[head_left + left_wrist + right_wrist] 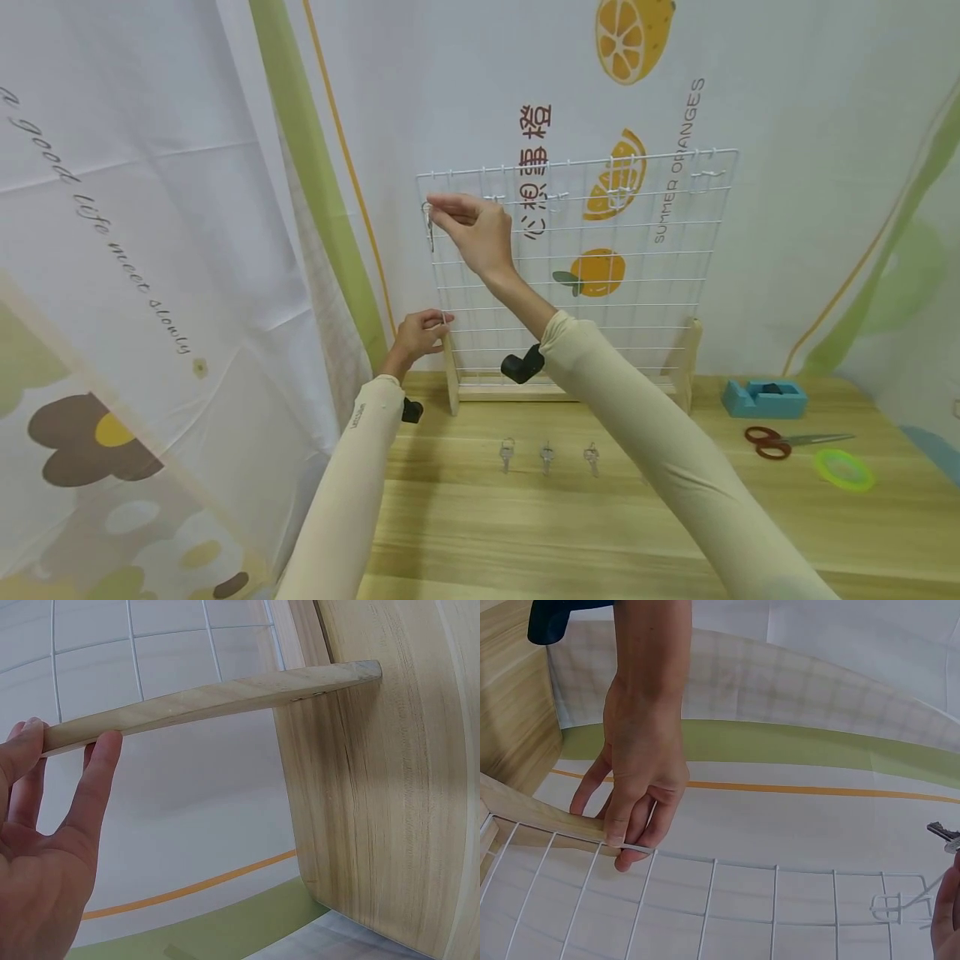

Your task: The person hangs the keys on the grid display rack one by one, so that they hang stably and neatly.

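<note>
A white wire grid (645, 157) stands upright in a wooden base. My left hand (416, 335) grips the top of the base's left wooden post (202, 701), thumb on one side and fingertips on the other. Up at the grid's top left corner, my right hand (480, 237) pinches a key on a ring between thumb and fingers; the key (431, 229) hangs down. In the right wrist view this key (946, 832) is close by a white wire hook (911, 904) on the grid. Three more ringed keys, left (506, 456), middle (547, 457) and right (592, 458), lie in a row on the table.
More white hooks, one of them at the upper right (707, 174), hang on the grid. At the table's right lie a blue tape dispenser (765, 402), red-handled scissors (772, 442) and a neon green disc (845, 470). Printed curtains (360, 100) surround the table.
</note>
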Tool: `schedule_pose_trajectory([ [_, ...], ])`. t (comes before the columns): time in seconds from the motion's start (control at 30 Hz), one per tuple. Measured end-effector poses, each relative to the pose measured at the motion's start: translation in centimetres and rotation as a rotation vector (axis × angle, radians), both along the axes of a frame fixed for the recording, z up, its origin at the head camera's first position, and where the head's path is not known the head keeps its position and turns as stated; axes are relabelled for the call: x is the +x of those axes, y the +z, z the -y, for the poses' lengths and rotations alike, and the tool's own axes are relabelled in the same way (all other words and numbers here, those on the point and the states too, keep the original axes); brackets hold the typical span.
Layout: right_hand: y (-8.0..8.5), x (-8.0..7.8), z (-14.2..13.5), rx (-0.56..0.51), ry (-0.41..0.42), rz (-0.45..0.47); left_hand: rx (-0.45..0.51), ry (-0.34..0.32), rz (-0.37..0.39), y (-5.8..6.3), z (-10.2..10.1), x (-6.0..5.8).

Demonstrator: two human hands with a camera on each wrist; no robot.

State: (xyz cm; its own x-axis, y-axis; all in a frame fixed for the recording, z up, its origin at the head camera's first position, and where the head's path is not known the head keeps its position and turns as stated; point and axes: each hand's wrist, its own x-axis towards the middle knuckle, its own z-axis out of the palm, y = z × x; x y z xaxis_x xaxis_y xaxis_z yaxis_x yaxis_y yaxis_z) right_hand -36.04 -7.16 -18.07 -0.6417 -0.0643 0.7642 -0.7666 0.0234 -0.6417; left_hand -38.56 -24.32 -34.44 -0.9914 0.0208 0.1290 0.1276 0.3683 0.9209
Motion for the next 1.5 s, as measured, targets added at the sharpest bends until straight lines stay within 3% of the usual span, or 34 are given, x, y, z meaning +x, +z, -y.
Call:
schedule_pose_trajectory([
  [0.27,-0.2,-0.4,0.3,0.002,-0.012,0.007,0.01,0.004,0.014,0.0,0.0,0.1],
  [0.53,-0.6,-1.2,0.3,0.043,-0.095,0.012,0.004,0.011,0.013,0.0,0.0,0.0],
  [0.87,-0.9,-1.3,0.1,0.092,-0.125,0.035,0.012,0.002,0.019,0.0,0.0,0.0],
  [1.27,-1.6,-1.2,-0.5,0.117,-0.077,0.023,0.004,0.017,0.022,-0.1,0.0,0.0],
  [1.5,-1.1,-1.1,-0.5,0.218,-0.068,0.105,0.001,0.012,0.016,-0.2,0.1,-0.1],
])
